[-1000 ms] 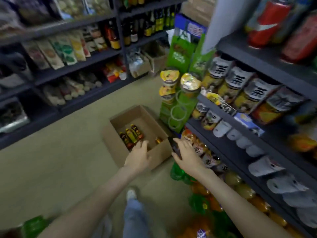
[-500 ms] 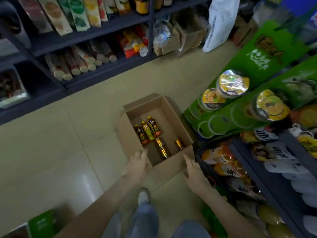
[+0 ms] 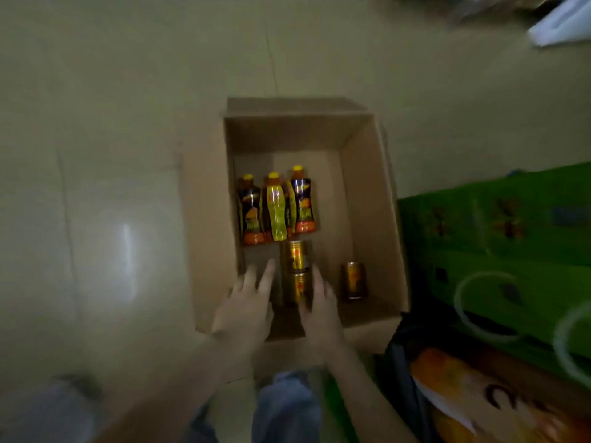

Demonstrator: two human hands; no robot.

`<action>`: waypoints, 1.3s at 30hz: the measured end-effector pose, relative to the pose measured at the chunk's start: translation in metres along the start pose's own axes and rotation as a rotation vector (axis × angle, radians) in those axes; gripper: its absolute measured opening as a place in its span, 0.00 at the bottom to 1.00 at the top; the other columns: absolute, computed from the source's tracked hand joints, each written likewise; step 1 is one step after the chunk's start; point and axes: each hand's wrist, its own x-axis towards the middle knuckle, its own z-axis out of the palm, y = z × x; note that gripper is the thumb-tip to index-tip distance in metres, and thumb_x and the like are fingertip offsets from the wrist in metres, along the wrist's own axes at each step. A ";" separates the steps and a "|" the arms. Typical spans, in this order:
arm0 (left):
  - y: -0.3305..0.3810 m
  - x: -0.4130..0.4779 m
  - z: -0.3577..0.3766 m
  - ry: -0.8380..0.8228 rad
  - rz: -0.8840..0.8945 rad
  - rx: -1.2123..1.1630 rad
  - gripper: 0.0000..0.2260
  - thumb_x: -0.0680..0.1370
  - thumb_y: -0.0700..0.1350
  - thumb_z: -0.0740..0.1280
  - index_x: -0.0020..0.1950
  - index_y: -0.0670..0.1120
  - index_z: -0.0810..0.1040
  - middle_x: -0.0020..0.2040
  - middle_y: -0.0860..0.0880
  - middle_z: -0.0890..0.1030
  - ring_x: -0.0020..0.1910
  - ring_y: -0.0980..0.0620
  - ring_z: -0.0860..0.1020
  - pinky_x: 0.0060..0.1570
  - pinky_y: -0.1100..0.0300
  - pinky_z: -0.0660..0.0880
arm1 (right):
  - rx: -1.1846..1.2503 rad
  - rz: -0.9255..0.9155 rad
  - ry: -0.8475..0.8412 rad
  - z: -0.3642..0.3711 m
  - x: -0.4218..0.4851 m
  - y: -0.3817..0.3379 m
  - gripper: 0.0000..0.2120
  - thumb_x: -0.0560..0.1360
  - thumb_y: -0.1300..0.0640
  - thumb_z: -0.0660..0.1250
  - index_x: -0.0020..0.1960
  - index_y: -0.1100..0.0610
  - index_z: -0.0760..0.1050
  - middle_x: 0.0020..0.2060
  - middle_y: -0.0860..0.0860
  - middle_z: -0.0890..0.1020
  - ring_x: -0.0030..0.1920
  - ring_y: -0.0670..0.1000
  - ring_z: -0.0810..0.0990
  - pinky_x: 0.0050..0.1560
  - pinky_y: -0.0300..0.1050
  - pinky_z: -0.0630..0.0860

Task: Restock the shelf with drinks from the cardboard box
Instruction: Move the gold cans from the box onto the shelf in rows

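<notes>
Cardboard box (image 3: 361, 187): open on the floor (image 3: 112, 123) at frame centre, with a green display stand (image 3: 495, 235) just beside it at 3 o'clock.
Bottles (image 3: 276, 206): three lie side by side at 10 o'clock on the box bottom, caps pointing to 12.
Cans: a far can (image 3: 295, 255) and a near can (image 3: 295, 289) lie end to end at 6 o'clock. A lone can (image 3: 353, 279) lies apart from them at 4 o'clock.
Left hand (image 3: 248, 310): fingers straight and spread, holding nothing, at 9 o'clock of the near can. Blur hides whether it touches the can.
Right hand (image 3: 319, 311): fingers likewise extended and empty, at 3 o'clock of the same can.
Step in hand: likely closing on the near can, judging by the hands on either side of it.
Handling: the cans are probably rigid, smooth and fairly heavy if full, and they will roll where they lie. Wrapping the fingers round mid-body would hold best. The bottles look to be glossy plastic, so a grip at the waist or just under the cap suits them.
Risk: a nudge could send the far can rolling.
</notes>
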 end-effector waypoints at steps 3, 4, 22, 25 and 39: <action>-0.006 0.055 0.050 0.070 -0.095 -0.116 0.37 0.80 0.49 0.59 0.76 0.53 0.33 0.76 0.45 0.54 0.73 0.45 0.59 0.68 0.51 0.66 | -0.179 -0.112 -0.012 0.030 0.084 0.020 0.42 0.78 0.58 0.64 0.76 0.40 0.37 0.75 0.55 0.56 0.72 0.56 0.62 0.67 0.53 0.69; -0.007 0.067 0.062 0.082 -0.124 -0.156 0.38 0.80 0.49 0.60 0.76 0.53 0.32 0.76 0.44 0.55 0.73 0.44 0.61 0.67 0.51 0.66 | -0.246 -0.128 -0.041 0.038 0.106 0.025 0.43 0.77 0.57 0.64 0.76 0.39 0.36 0.77 0.55 0.52 0.74 0.58 0.59 0.68 0.56 0.67; -0.008 0.133 0.103 -0.046 -0.182 -0.813 0.37 0.79 0.42 0.64 0.76 0.63 0.43 0.74 0.44 0.60 0.68 0.47 0.69 0.57 0.62 0.66 | 0.366 -0.073 0.068 0.048 0.162 0.055 0.47 0.71 0.64 0.72 0.77 0.43 0.46 0.74 0.50 0.59 0.72 0.53 0.62 0.64 0.46 0.65; 0.001 0.139 0.091 -0.168 -0.036 -1.030 0.35 0.79 0.43 0.64 0.75 0.67 0.48 0.75 0.52 0.58 0.73 0.50 0.61 0.69 0.56 0.64 | 0.514 -0.081 -0.044 0.029 0.152 0.055 0.43 0.71 0.62 0.73 0.76 0.42 0.52 0.71 0.48 0.64 0.70 0.50 0.66 0.61 0.40 0.68; -0.019 0.122 0.024 0.190 -0.119 -1.132 0.27 0.69 0.59 0.70 0.67 0.61 0.69 0.57 0.57 0.78 0.55 0.55 0.79 0.52 0.56 0.79 | 0.224 0.188 -0.191 0.040 0.157 0.083 0.52 0.63 0.27 0.65 0.78 0.44 0.45 0.77 0.49 0.55 0.76 0.53 0.56 0.73 0.57 0.58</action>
